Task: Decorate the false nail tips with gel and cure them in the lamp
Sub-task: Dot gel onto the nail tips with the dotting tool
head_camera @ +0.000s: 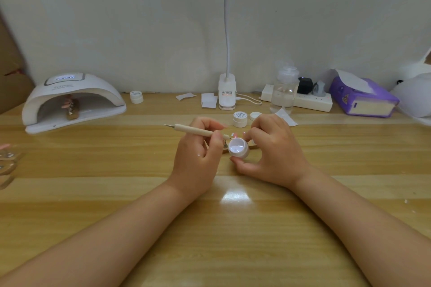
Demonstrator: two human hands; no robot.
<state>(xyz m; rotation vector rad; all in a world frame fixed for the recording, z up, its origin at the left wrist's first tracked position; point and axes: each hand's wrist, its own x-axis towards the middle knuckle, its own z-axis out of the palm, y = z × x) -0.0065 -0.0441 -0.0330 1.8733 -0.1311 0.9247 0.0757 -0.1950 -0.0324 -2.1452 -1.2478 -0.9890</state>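
gel pot open at mid-table, pen held beside it

lamp point(74, 102) at far left with nail tips point(71, 106) inside; left hand point(198, 154) grips a pen point(196, 131); right hand point(272, 154) pinches the open pot point(238, 148), tilted.

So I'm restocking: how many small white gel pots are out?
3: one open in the right hand, one behind the hands, one beside the curing lamp. Others may be hidden.

Wooden tabletop point(233, 228), pale wall behind. Centre back: white clip lamp base point(227, 92) with gooseneck rising upward. Right of it, clear pump bottle point(284, 91) before a white power strip point(310, 100) carrying a black plug point(304, 85). Upper right: purple tissue pack point(363, 98). Paper squares point(209, 100) beside the lamp base.
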